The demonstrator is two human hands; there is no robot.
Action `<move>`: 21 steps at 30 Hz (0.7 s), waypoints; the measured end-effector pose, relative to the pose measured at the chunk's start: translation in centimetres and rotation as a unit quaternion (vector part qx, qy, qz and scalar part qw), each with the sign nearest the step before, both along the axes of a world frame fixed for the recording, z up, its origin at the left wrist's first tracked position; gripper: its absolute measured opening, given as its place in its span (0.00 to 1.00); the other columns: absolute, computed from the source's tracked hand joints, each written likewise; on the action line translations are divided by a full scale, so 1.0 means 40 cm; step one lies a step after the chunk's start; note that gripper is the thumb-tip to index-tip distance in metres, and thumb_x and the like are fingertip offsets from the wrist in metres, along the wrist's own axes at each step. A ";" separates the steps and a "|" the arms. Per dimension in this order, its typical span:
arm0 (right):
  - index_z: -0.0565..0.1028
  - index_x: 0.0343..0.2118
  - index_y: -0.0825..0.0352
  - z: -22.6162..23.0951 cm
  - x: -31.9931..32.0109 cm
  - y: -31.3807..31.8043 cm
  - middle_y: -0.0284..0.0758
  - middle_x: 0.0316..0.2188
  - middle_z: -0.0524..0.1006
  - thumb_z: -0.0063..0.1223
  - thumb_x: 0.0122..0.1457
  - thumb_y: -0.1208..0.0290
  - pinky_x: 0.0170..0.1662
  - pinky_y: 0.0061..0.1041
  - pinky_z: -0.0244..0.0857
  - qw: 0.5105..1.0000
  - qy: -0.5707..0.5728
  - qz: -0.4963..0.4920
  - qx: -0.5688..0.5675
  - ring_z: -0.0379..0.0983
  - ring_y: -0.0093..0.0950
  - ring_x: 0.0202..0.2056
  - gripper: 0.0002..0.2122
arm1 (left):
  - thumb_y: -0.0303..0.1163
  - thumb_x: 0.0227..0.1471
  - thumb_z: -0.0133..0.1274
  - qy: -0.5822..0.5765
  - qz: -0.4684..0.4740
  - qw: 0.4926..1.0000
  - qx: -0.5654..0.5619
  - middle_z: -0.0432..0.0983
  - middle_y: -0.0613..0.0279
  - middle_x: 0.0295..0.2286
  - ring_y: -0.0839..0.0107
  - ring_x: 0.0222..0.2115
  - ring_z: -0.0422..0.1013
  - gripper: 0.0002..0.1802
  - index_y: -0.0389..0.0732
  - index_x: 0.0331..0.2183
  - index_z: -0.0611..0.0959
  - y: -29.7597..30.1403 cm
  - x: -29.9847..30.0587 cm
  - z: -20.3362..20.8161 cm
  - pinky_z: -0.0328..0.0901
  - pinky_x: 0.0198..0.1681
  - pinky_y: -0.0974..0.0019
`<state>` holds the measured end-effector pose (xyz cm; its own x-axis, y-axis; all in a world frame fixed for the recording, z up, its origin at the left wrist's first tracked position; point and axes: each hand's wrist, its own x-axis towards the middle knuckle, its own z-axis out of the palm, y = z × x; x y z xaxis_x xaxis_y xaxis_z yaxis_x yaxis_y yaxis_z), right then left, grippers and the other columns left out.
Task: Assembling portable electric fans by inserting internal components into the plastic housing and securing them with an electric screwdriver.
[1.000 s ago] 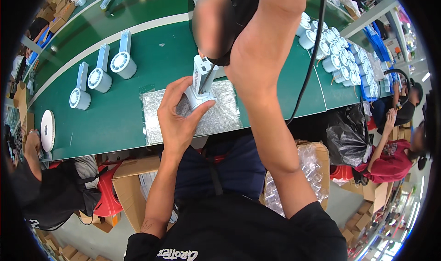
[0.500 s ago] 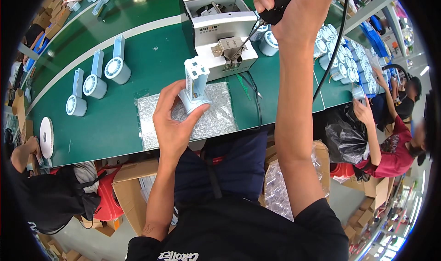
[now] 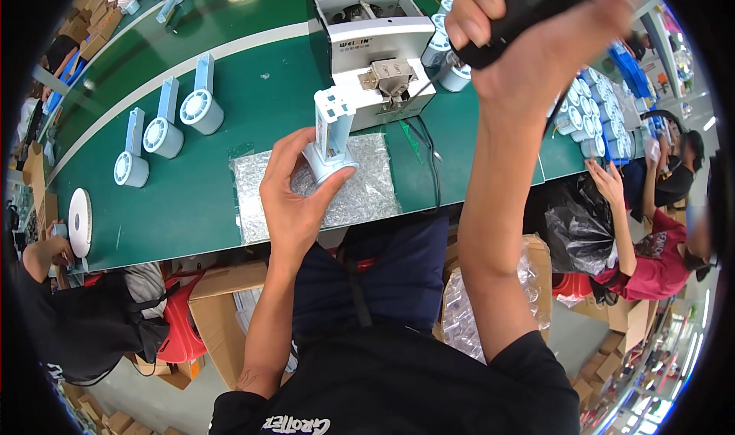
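My left hand (image 3: 297,198) is closed around the round base of a light-blue plastic housing (image 3: 334,133), its rectangular post with open cutouts pointing up. It is held over a crinkled clear plastic sheet (image 3: 371,182) on the green table. My right hand (image 3: 528,71) grips a black electric screwdriver (image 3: 536,10), raised above the table at the upper right. Its thin bit points down and left toward the front of a silver-and-black screw feeder (image 3: 379,41); whether the tip touches it, I cannot tell.
Three similar light-blue housings (image 3: 200,112) lie in a row on the left. More round housings (image 3: 589,117) crowd the right side. A white reel (image 3: 80,222) stands at the left edge. Black cables (image 3: 435,156) run beside the feeder. Co-workers sit on both sides; one has an arm (image 3: 612,194) near the housings.
My right hand and the screwdriver have moved right and look larger, the bit drawn back from the feeder's front. My left hand keeps the housing in nearly the same place. The view has shifted slightly.
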<state>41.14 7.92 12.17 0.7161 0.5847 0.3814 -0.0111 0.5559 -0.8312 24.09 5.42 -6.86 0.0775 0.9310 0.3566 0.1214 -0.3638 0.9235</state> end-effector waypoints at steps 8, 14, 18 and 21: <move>0.70 0.29 0.70 -0.040 -0.095 0.003 0.36 0.14 0.70 0.50 0.70 0.51 0.15 0.22 0.59 0.971 0.030 0.217 0.099 0.66 0.23 0.13 0.22 | 0.26 0.42 0.75 0.007 0.001 1.000 0.000 0.78 0.57 0.48 0.66 0.47 0.75 0.32 0.34 0.51 0.82 -0.003 -0.003 0.001 0.70 0.52 0.63; 0.71 0.28 0.74 -0.061 -0.060 -0.005 0.37 0.16 0.72 0.50 0.69 0.65 0.18 0.21 0.59 0.957 -0.042 0.278 0.074 0.67 0.23 0.15 0.16 | 0.25 0.43 0.74 -0.011 -0.007 1.000 -0.019 0.77 0.56 0.48 0.66 0.47 0.75 0.32 0.34 0.51 0.82 -0.004 0.000 0.005 0.70 0.53 0.62; 0.70 0.29 0.73 -0.062 -0.059 -0.007 0.37 0.16 0.71 0.52 0.68 0.59 0.18 0.22 0.58 0.956 -0.049 0.281 0.070 0.67 0.23 0.14 0.19 | 0.25 0.44 0.74 -0.002 -0.008 1.000 -0.011 0.77 0.56 0.49 0.66 0.47 0.75 0.31 0.33 0.51 0.81 -0.004 -0.002 0.007 0.70 0.54 0.62; 0.70 0.30 0.73 -0.069 -0.078 -0.002 0.38 0.15 0.70 0.51 0.68 0.53 0.17 0.23 0.58 0.961 -0.006 0.268 0.073 0.66 0.24 0.14 0.22 | 0.24 0.45 0.74 -0.003 -0.010 1.000 -0.010 0.77 0.56 0.49 0.66 0.48 0.75 0.32 0.33 0.52 0.80 -0.004 -0.005 0.004 0.70 0.55 0.61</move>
<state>38.03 7.84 9.42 0.3226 0.8074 0.4939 -0.3192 0.5841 -0.7463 23.87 5.27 -6.71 0.0937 0.9366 0.3376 0.1096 -0.3467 0.9315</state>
